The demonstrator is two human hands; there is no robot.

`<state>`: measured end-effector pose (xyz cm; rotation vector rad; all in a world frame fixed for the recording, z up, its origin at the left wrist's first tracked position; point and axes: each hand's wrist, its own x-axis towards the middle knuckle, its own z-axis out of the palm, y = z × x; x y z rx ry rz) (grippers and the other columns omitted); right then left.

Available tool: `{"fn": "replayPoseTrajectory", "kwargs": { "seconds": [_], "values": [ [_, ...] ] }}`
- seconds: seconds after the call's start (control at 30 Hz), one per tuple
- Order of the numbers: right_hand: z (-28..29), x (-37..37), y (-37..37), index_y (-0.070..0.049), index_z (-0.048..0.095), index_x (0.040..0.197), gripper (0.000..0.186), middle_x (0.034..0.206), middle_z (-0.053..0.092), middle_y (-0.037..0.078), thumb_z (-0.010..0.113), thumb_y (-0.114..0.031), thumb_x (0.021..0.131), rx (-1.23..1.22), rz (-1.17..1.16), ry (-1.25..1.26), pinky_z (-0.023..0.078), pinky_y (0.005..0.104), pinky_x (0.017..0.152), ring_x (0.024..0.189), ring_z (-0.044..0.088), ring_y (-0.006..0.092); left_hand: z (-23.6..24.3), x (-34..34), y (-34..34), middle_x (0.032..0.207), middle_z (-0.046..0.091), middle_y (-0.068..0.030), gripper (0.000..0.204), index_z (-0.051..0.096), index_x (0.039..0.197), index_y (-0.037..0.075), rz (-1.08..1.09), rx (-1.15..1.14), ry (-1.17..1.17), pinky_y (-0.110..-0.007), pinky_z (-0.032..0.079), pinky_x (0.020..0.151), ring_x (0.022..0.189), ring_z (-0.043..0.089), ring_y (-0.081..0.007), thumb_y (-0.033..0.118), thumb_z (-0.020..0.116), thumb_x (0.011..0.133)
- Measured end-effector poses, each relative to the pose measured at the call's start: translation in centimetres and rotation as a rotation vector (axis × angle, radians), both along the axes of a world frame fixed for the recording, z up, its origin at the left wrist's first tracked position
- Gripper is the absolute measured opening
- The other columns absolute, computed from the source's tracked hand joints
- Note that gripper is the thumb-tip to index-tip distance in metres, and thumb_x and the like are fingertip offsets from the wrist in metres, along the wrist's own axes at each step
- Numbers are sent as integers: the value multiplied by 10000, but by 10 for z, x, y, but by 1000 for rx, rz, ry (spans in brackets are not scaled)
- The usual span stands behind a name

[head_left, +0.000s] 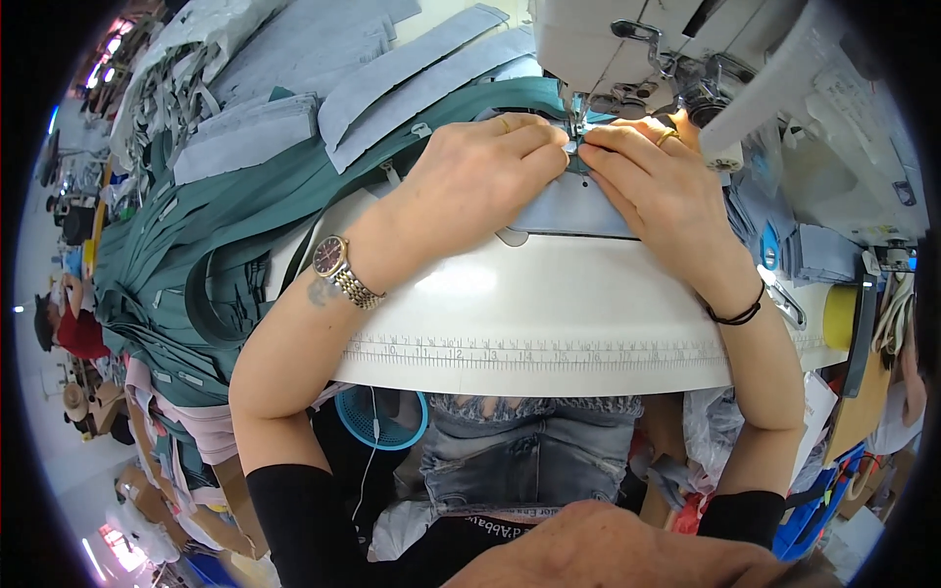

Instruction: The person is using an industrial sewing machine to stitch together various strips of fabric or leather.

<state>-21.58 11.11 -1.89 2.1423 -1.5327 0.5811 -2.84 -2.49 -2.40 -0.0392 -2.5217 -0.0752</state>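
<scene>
Both my hands are at the presser foot (578, 116) of a white sewing machine (588, 49), one on each side of the needle area. My left hand (485, 171) has its fingers pressed together on green fabric just left of the foot. From the right, my right hand (662, 176) pinches the same fabric with its fingertips close to the foot. The fabric edge between them is mostly hidden by my fingers. Below my fingertips lies a flat grey-blue piece (573, 211) on the machine bed. A long run of green fabric (265, 186) trails off to the left.
Stacks of grey-blue cut pieces (245, 137) lie at the back left. A printed ruler strip (490, 355) follows the white table's front edge. A metal tool (784, 299) and a yellow roll-like object (840, 316) sit at the right. A blue basket (382, 431) stands below the table.
</scene>
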Motion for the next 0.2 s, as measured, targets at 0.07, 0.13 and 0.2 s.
{"fn": "replayPoseTrajectory", "kwargs": {
  "seconds": [0.07,0.13,0.2],
  "values": [
    [-3,-1,1,-79,680,1007,207,1056,667,-1,633,-96,806,9,-5,-10,529,422,812,912,679,204,-1,0,-1,1043,735,-75,104,677,908,39,7,16,-16,-334,599,731,962,722,-260,67,728,822],
    [-4,-2,3,-79,679,1009,206,1061,668,2,633,-97,809,16,-10,-21,529,436,838,896,682,207,0,0,-3,1043,736,-78,94,680,907,39,-1,15,-13,-335,600,738,969,721,-261,66,724,829],
    [-5,-2,7,-112,723,1096,237,1180,680,19,702,-108,860,153,-64,-65,442,429,1052,985,656,252,0,-1,-3,1056,737,-80,61,686,912,40,9,22,-10,-323,601,759,988,719,-266,60,706,857]
  ]
}}
